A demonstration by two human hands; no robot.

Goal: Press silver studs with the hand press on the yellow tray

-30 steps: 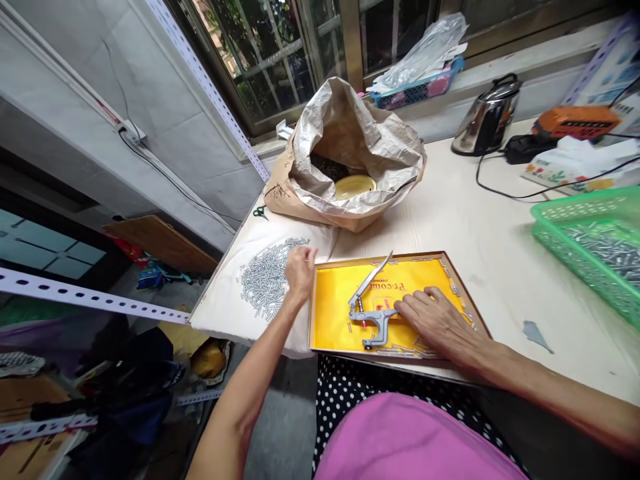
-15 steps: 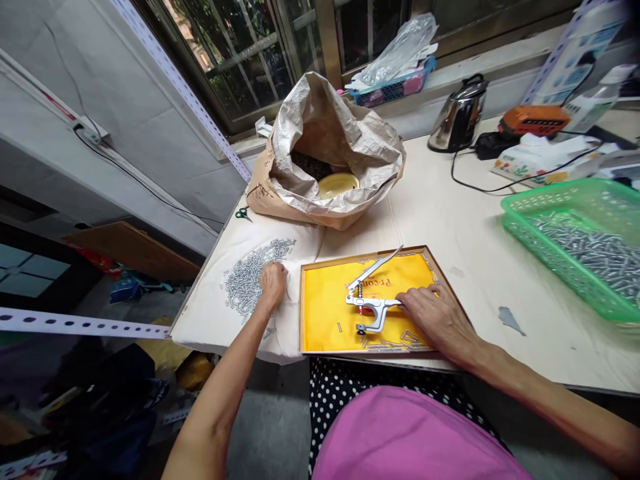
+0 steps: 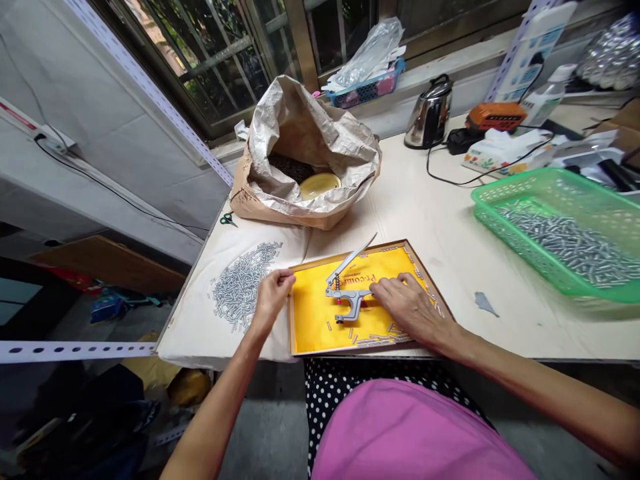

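Note:
My right hand (image 3: 410,303) is closed round one handle of the silver snap-fastener pliers (image 3: 353,303). Their other handle sticks up and the jaws face left, above a shallow cardboard tray (image 3: 291,320) lined with yellow sheet. Several small metal tubes (image 3: 373,340) lie in the tray, mostly along its near edge. By the tray's left edge, my left hand (image 3: 273,293) is pinched closed; whatever is between its fingertips is too small to make out. Just left of that hand, a pile of small metal tubes (image 3: 240,287) is spread on white cloth.
Behind the tray stands an open paper sack (image 3: 300,217) with a yellow bowl (image 3: 320,185) inside. A green basket (image 3: 520,257) of metal pieces is on the right. Scissors (image 3: 229,219), a kettle (image 3: 429,113) and an orange battery (image 3: 495,116) are farther back.
My left hand has lifted from the pile of metal tubes and moved right to the tray's edge. The right hand still holds the pliers. The whole view has shifted a little.

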